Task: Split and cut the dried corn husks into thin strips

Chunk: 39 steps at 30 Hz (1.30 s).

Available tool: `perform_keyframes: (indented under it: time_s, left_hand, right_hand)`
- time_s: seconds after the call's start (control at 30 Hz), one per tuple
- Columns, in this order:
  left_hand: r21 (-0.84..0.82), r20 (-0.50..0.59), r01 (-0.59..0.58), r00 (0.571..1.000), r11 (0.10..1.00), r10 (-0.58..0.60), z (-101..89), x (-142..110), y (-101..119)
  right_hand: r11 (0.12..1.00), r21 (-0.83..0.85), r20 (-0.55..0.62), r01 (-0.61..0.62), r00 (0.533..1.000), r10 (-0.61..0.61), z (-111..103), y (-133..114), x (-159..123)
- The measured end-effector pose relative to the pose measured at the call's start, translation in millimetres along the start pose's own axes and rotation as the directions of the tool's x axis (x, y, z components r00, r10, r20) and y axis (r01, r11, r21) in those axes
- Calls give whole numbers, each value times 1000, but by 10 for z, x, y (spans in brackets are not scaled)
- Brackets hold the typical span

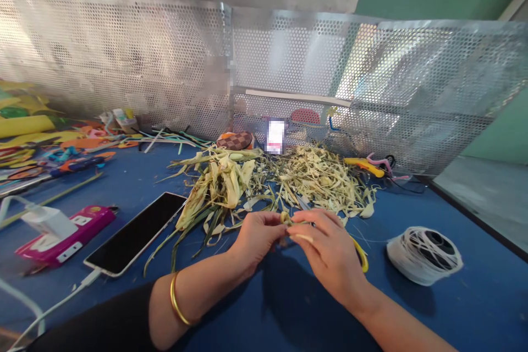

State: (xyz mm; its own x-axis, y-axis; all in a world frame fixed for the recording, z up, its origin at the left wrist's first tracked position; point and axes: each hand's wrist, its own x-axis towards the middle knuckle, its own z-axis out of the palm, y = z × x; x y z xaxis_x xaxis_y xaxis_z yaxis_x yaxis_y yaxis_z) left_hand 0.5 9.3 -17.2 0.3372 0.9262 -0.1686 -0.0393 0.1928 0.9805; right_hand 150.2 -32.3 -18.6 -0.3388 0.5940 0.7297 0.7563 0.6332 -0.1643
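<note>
My left hand (259, 234) pinches a small yellowish-green roll of husk (285, 217) between thumb and fingertips. Fingers bent, my right hand (328, 250) meets it from the other side, closed on the same piece. A pale strip shows along its fingers. Scissors with a yellow handle (362, 256) are partly hidden by my right hand; whether they are held or lie on the table I cannot tell. Just beyond both hands lie a bunch of corn husks (225, 181) and a heap of shredded husk strips (325, 179).
A white thread spool (424, 256) stands at right. To the left are a phone (136, 234) on a cable and a magenta power strip (82, 231) with a charger. A yellow-handled tool (365, 166) lies by the perforated metal screen (289, 60). Colourful scraps (74, 146) cover the far left.
</note>
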Motion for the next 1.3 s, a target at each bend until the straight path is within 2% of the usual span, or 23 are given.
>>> perform_keyframes:
  time_s: [0.07, 0.1, 0.2, 0.33, 0.43, 0.53, 0.63, 0.77, 0.83, 0.9, 1.0, 1.07, 1.1, 1.2, 1.27, 1.3]
  left_hand:
    - [53, 44, -7, 999, 999, 4, 10, -27, 8]
    - [69, 67, 0, 998, 998, -5, 13, -39, 13]
    - [66, 130, 30, 991, 997, -39, 15, -61, 28]
    - [36, 177, 51, 983, 998, -57, 15, -64, 40]
    - [12, 191, 71, 979, 997, -72, 27, -65, 32]
    - [-9, 165, 83, 983, 997, -81, 52, -72, 7]
    - [-36, 70, 120, 991, 992, -117, 65, -66, -13]
    - [-99, -39, 149, 987, 984, -154, 30, -32, -1]
    - [-135, -61, 146, 986, 980, -155, 4, -13, 10]
    - [-168, -66, 148, 985, 975, -161, -14, 0, 15]
    - [-197, -59, 158, 983, 968, -172, -22, 8, 14]
    - [-194, -63, 167, 981, 967, -182, -18, 5, 11]
    - [-186, -66, 170, 980, 968, -185, -15, 2, 10]
    - [-144, -34, 168, 984, 975, -175, -2, -17, 11]
    - [-110, -2, 147, 989, 983, -148, 12, -34, 15]
    - [-94, 7, 134, 991, 987, -134, 19, -42, 18]
  right_hand:
    - [976, 119, 17, -183, 983, 182, -12, 14, 21]
    - [943, 168, 55, -286, 958, 280, -13, 24, 26]
    - [823, 204, 181, -531, 846, 501, -5, 59, 26]
    - [752, 99, 235, -652, 750, 619, 4, 93, 26]
    - [728, 68, 256, -682, 717, 648, 18, 95, 30]
    - [723, 75, 244, -687, 715, 655, 55, 73, 25]
    - [718, 73, 264, -692, 708, 655, 73, 52, 20]
    - [759, 59, 389, -649, 715, 581, -32, 90, 42]
    - [757, 115, 439, -643, 717, 542, -132, 129, 69]
    - [714, 214, 476, -666, 710, 519, -232, 162, 100]
    - [592, 363, 513, -719, 685, 517, -319, 179, 131]
    - [516, 454, 488, -727, 687, 538, -314, 171, 134]
    - [500, 497, 447, -709, 703, 553, -297, 161, 132]
    - [530, 592, 286, -607, 774, 565, -222, 109, 126]
    - [539, 614, 259, -577, 792, 552, -185, 62, 130]
    - [531, 610, 277, -588, 786, 553, -174, 39, 133]
